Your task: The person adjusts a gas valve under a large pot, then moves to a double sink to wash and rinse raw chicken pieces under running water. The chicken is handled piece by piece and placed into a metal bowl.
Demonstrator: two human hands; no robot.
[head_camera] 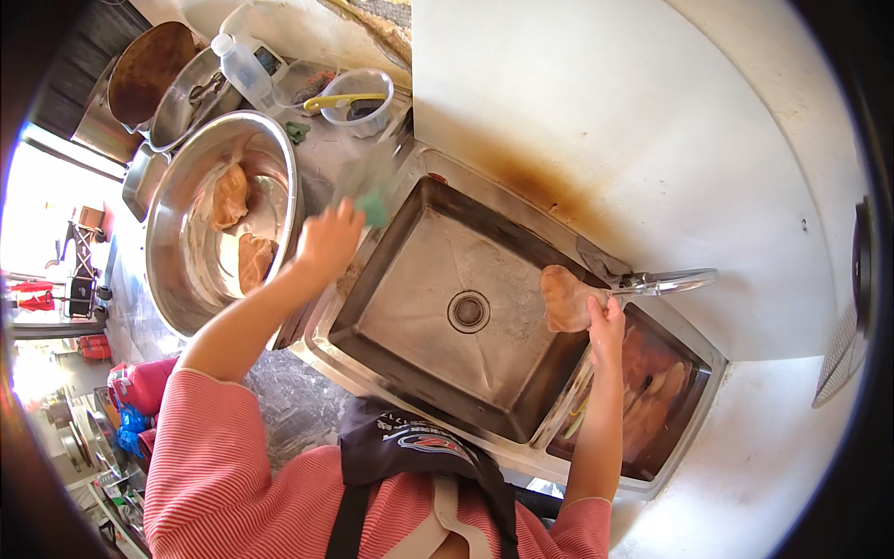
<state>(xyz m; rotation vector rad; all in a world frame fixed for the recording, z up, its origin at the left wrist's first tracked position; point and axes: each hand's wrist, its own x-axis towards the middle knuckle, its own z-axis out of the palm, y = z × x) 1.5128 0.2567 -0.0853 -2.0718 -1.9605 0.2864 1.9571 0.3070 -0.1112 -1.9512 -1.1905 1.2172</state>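
My left hand (330, 239) is raised between the steel bowl and the sink. A motion-blurred grey object with a green part (374, 205) is at its fingertips; whether the hand grips it cannot be told. My right hand (606, 323) pinches a pale, floppy piece of meat (564, 300) by its narrow end, above the right side of the steel sink basin (433, 279), beside the faucet (663, 281). Two similar pieces of meat (230, 197) lie apart in the large steel bowl (157, 258) on the left.
A smaller basin (688, 433) at the right holds meat pieces in reddish liquid. Behind the bowl stand metal pots (150, 73), a plastic jug (248, 73) and a plastic tub (360, 124) with a yellow-handled brush (342, 102). A white wall panel (614, 105) rises behind the sink.
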